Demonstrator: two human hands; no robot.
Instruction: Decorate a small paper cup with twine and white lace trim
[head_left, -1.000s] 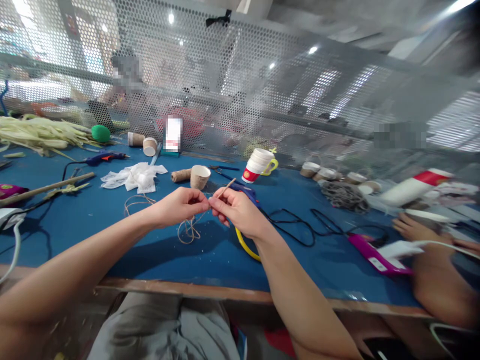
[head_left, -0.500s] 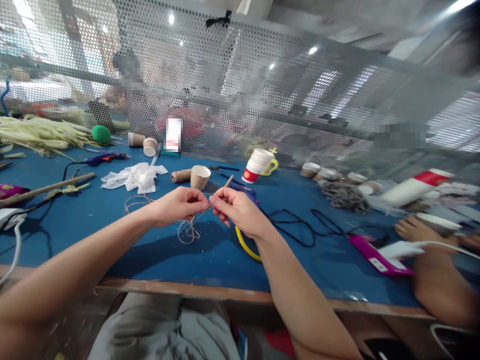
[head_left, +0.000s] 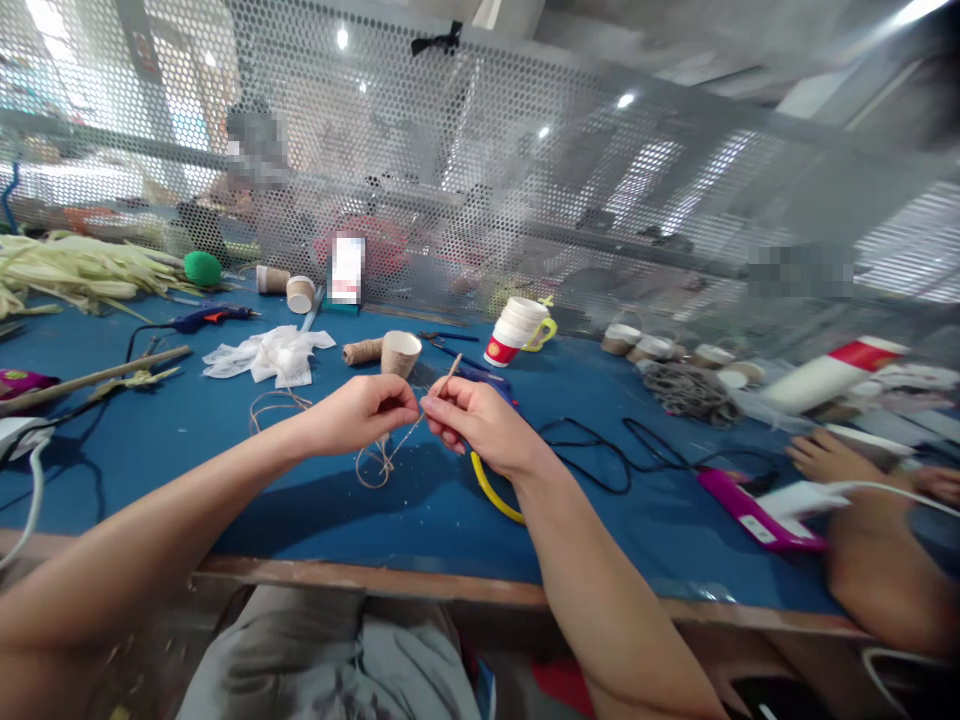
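Note:
Over the middle of the blue table, my left hand and my right hand work close together with pinched fingertips. A thin brown stick-like piece points up out of my right hand's fingers. Thin twine runs down from between the hands to loose loops on the table. My left fingertips look closed on this twine, though the pinch itself is partly hidden. Just beyond stands a twine-wrapped paper cup, beside a spool of twine.
White cups with a red band and a blue glue gun lie beyond my right hand. A yellow curved piece is below it. At left are a white cloth and another glue gun. A co-worker's hand rests at right.
The stick-like piece has tipped slightly and shifted a little left in my right hand. The twine below shows more clearly between the hands. My left hand has barely moved.

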